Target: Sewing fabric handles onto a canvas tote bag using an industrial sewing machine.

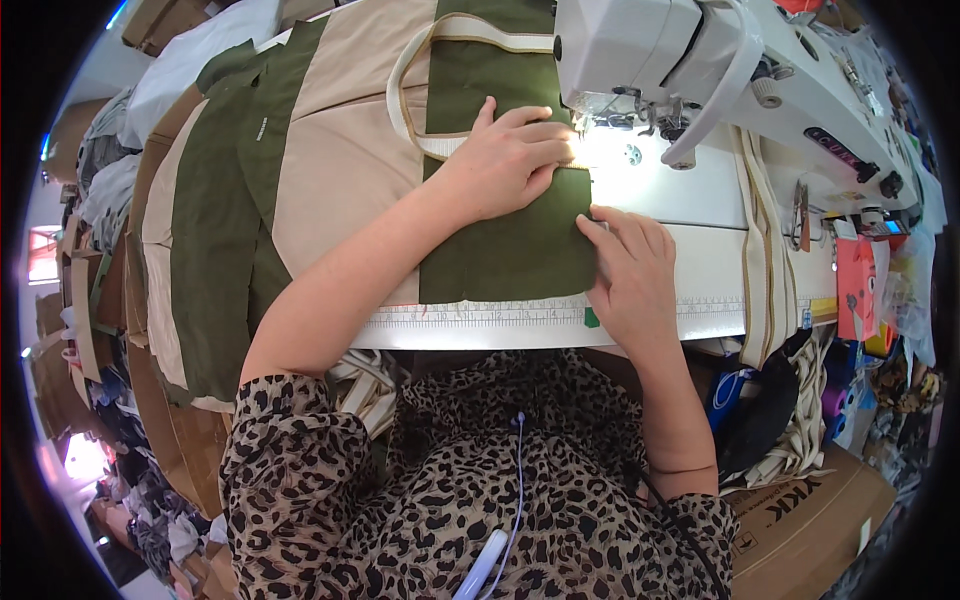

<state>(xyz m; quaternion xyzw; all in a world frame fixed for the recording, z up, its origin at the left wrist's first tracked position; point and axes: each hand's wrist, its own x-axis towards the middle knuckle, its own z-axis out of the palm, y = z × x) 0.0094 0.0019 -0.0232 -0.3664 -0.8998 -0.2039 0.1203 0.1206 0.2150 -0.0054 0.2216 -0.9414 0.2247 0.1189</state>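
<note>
My left hand [505, 160] lies flat with fingers spread on a cream webbing strap with a tan stripe [440, 146], pressing it against a dark green fabric panel [505, 245]. Its fingertips are close to the lit needle area of a white sewing machine [625, 45]. At the panel's right edge rests my right hand [637, 270]; its index fingertip touches the cloth and its thumb is apart, near the lower corner. The strap loops up and back toward the machine. Beige fabric [345, 150] joins the green panel on the left. The needle tip is lost in the glare.
A printed ruler strip [480, 316] runs along the table's front edge. Striped straps [762, 250] hang over the table at right, beside small scissors [801, 215]. More green and beige cloth [215, 210] drapes over the left side by a cardboard box [185, 440].
</note>
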